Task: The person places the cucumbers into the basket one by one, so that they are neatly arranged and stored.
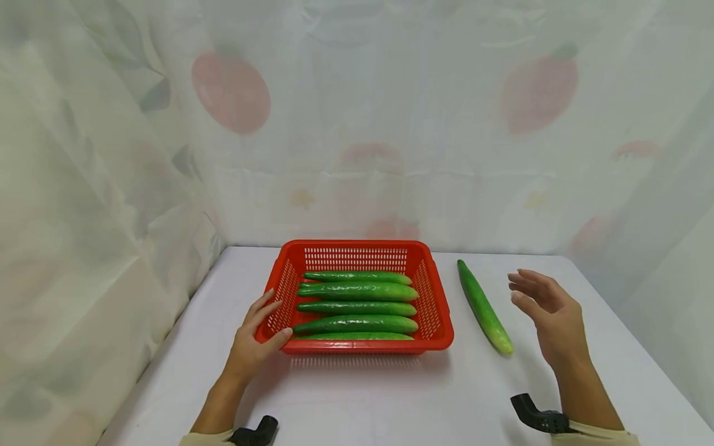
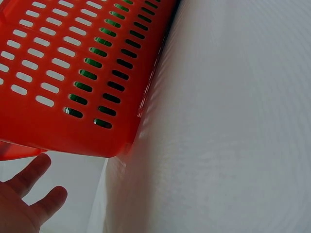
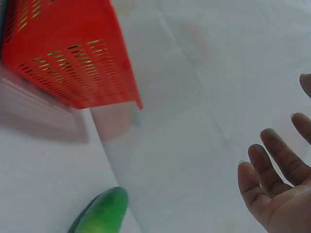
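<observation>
A red plastic basket (image 1: 437,297) stands on the table with several green cucumbers (image 1: 357,308) lying side by side in it. At its left front corner is my left hand (image 1: 253,347), fingers spread over the rim; whether they touch it I cannot tell. In the left wrist view two fingertips (image 2: 51,201) show beside the basket's slotted wall (image 2: 58,77). A single cucumber (image 1: 484,306) lies on the table to the right of the basket. My right hand (image 1: 558,319) hovers just right of that cucumber, holding nothing, its fingers loosely bent. The right wrist view shows the cucumber's end (image 3: 102,213) apart from the hand (image 3: 286,194).
The white table (image 1: 362,402) ends at a back edge close behind the basket. Pale printed sheeting (image 1: 390,124) hangs behind, and more sheeting (image 1: 111,248) runs along the left side. A black wrist mount (image 1: 541,416) sits on the right wrist, another (image 1: 256,432) on the left.
</observation>
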The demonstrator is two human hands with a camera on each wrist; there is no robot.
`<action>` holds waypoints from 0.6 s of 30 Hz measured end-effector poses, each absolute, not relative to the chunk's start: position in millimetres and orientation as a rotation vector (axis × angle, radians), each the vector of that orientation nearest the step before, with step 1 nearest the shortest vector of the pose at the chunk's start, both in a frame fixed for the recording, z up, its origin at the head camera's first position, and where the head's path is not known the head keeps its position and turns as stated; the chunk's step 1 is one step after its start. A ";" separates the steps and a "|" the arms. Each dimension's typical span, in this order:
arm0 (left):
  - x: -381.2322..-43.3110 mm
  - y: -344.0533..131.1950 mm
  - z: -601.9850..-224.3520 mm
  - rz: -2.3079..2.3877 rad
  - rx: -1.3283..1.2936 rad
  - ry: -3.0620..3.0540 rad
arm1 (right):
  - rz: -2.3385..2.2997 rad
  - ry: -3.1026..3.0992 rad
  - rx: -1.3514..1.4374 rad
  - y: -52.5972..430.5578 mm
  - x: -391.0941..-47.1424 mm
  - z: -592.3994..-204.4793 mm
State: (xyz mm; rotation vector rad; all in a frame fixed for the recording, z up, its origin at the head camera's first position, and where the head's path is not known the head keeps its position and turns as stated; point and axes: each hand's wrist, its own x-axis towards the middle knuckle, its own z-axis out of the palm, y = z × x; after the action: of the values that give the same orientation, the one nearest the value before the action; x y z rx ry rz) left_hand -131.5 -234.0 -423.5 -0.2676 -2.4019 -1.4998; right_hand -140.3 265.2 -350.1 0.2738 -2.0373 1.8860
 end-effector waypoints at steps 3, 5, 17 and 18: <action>-131.5 -233.8 -423.1 -1.508 -0.269 -2.395 | 1.843 -2.076 0.165 265.4 -138.9 -360.1; -131.2 -234.1 -423.0 -1.514 -0.274 -2.390 | 1.825 -2.092 0.102 265.7 -138.8 -367.2; -129.1 -231.5 -418.0 -1.527 -0.252 -2.404 | 1.802 -2.075 -0.096 267.9 -145.2 -407.6; -128.2 -230.5 -415.7 -1.526 -0.249 -2.407 | 1.808 -2.075 -0.113 268.1 -146.1 -411.2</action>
State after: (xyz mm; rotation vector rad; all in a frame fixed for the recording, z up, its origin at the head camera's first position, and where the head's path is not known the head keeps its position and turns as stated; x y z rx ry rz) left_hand -128.2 -230.5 -415.7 -0.2495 -2.4075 -1.5258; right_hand -146.1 268.1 -411.2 -0.1131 -2.0752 1.8083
